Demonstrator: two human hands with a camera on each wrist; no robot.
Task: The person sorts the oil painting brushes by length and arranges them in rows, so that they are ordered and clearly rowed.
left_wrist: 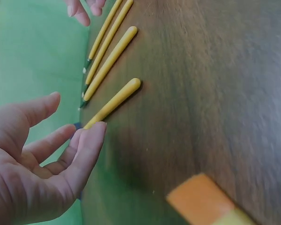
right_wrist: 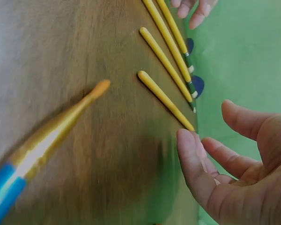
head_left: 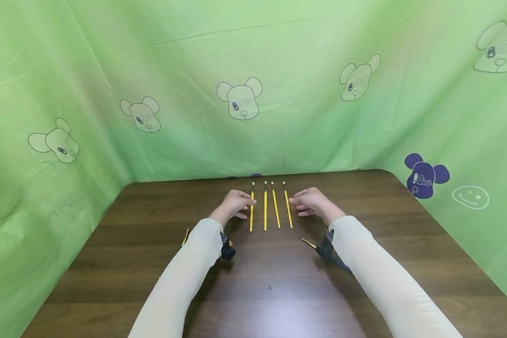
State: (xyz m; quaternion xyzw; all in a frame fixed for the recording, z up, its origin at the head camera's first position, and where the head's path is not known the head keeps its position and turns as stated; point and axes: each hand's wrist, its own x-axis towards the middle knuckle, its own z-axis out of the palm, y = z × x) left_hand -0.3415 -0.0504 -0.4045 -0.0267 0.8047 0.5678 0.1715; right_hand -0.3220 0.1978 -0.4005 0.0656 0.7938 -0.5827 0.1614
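Several slim yellow-handled paintbrushes lie side by side at the far middle of the table, pale tips pointing away. My left hand (head_left: 235,204) is at the leftmost paintbrush (head_left: 251,213), its fingertips right at the handle. In the left wrist view the thumb stands apart and the fingers bend loosely beside that brush's handle (left_wrist: 114,103). On the other side, my right hand (head_left: 313,203) is beside the rightmost paintbrush (head_left: 288,211). The right wrist view has its fingertips overlapping the far part of this handle (right_wrist: 164,98), the thumb spread away. Two middle brushes (head_left: 265,211) lie between the hands.
Near the right wrist lies a blue-handled paintbrush (right_wrist: 42,145) with a gold ferrule and orange bristles. An orange-and-yellow piece (left_wrist: 201,199) shows by the left wrist. Another brush (head_left: 186,235) is partly hidden by the left sleeve. Green printed cloth (head_left: 279,131) hangs behind the brown table (head_left: 270,305).
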